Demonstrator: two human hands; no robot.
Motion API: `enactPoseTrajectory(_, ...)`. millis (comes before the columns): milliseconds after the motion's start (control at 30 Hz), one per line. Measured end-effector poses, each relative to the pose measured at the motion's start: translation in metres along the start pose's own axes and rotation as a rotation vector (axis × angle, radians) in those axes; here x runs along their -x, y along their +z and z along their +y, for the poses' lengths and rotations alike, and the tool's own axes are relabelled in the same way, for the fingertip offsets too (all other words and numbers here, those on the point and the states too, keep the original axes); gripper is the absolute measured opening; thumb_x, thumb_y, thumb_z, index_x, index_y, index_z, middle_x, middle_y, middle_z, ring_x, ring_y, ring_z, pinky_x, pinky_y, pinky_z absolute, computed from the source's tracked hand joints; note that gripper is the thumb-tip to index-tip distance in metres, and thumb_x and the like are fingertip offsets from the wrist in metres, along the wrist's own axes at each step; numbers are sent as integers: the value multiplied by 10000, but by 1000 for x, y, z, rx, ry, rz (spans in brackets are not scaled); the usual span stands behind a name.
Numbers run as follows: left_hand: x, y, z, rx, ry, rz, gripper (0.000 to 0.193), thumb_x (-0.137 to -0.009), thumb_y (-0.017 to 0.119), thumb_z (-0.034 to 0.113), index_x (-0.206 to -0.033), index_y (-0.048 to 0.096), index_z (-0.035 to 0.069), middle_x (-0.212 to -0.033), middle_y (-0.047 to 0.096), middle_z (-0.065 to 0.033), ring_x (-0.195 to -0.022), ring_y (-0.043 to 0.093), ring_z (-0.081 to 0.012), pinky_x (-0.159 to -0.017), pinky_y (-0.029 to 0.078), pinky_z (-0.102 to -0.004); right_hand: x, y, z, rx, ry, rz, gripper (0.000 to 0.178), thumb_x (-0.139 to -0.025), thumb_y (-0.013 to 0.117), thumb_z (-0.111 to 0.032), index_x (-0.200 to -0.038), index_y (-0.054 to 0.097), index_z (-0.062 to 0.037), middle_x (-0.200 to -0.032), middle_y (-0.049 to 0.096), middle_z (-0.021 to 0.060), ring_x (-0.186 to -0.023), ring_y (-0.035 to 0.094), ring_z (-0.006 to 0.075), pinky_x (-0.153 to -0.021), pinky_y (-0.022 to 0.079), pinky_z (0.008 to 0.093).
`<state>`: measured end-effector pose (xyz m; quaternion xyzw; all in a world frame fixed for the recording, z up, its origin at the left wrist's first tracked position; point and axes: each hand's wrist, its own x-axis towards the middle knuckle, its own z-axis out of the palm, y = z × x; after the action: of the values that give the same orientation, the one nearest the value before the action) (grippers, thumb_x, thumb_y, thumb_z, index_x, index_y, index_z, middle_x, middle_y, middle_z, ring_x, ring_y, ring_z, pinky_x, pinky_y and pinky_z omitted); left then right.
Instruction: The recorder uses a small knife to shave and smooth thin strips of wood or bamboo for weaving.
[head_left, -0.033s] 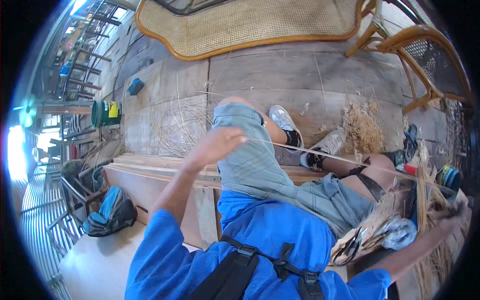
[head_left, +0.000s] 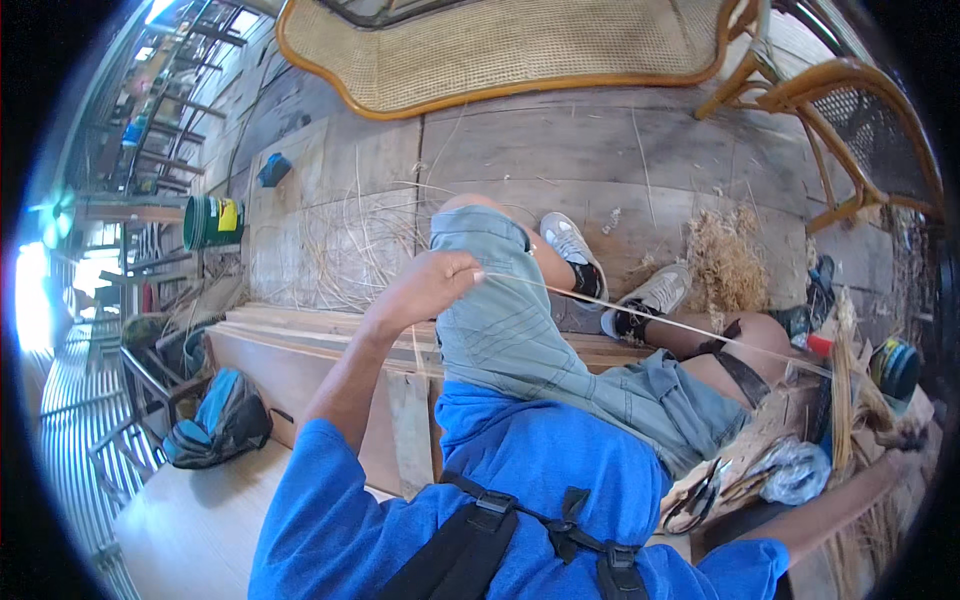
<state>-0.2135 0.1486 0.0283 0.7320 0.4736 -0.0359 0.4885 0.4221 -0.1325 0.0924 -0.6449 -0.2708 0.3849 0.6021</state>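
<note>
My left hand is closed, thumb against fingers, on one end of a thin pale fibre strand above my left thigh. Drawn nearly straight, the strand crosses my lap toward a bundle of long straw-coloured fibres at the right. My right hand reaches out to the far right beside that bundle. Its fingers are small and blurred, so what they hold does not show. Close to my right forearm lie a pair of dark-handled scissors and a crumpled clear plastic bag.
A woven cane panel with a wooden rim lies ahead, with a cane chair to its right. Loose strands and a fibre heap litter the floor. At left are a green bucket and a backpack.
My right hand has shifted slightly down and inward at the right edge. My left hand stays nearly in place, still gripping the strand, which now looks thinner and sharper.
</note>
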Motion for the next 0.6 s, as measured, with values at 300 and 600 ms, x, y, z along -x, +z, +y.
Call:
enactPoseTrajectory(300, -66, 111, 104, 328, 246, 240, 222, -881, 505, 221, -931, 578, 17, -752, 587, -167, -696, 583, -276, -647, 455, -363, 31, 291, 72, -20, 301, -130, 407, -802, 574, -271, -1083, 565, 23, -710, 540, 32, -482, 428, 78, -413, 335, 190)
enactPoseTrajectory(600, -62, 109, 76, 362, 189, 59, 237, -854, 525, 207, -837, 593, -20, -680, 593, -134, -622, 580, -201, -572, 443, -336, 53, 320, 98, -329, 372, -305, 265, -891, 517, -193, -1067, 516, 4, -684, 541, 66, -468, 459, 103, -409, 363, 210)
